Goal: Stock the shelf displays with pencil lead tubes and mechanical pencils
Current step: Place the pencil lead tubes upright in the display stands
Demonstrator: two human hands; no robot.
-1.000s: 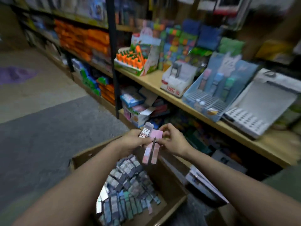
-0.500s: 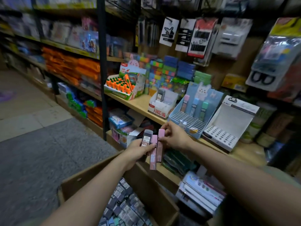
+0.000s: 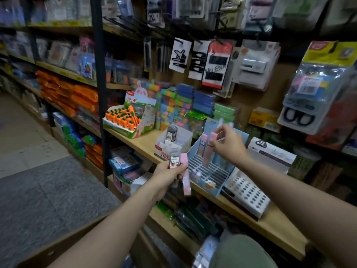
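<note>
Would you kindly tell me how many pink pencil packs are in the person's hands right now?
2: one pink pack pinched by the right hand over the blue display rack, one pink pack in the left hand beside a lead tube. More may be hidden.

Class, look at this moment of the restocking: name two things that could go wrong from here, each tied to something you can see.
1. The right hand pinches a pink pencil only near its top above the blue display; it could miss a grid slot and tip.
2. The left hand holds a lead tube and another pink pencil together; one might slip out.
</note>
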